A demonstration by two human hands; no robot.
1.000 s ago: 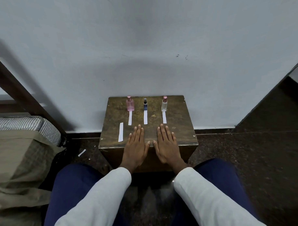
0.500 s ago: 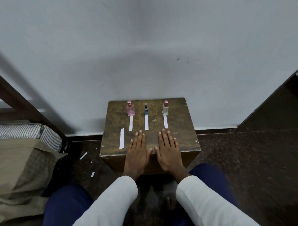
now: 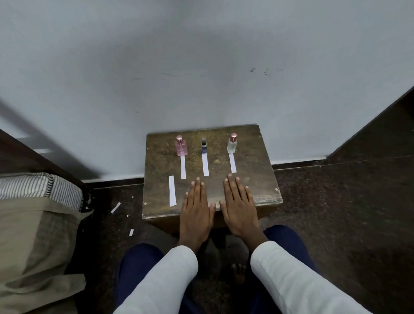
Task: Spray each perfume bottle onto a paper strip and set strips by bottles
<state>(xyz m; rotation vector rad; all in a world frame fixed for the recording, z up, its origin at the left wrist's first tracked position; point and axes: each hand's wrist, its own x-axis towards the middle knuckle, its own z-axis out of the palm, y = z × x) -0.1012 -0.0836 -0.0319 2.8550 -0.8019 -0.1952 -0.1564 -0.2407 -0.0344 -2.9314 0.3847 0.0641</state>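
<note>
The person wears long white sleeves (image 3: 163, 283) and navy trousers (image 3: 137, 272).

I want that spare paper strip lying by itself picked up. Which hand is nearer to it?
Left. The left hand lies flat just right of the spare strip; the right hand rests farther right, beyond the left.

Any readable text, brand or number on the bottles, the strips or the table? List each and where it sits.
None readable.
Pink bottle, dark bottle, clear bottle: too small and blurred to tell whether any label exists.
Paper strips: look blank.
Table: no visible markings.
</note>
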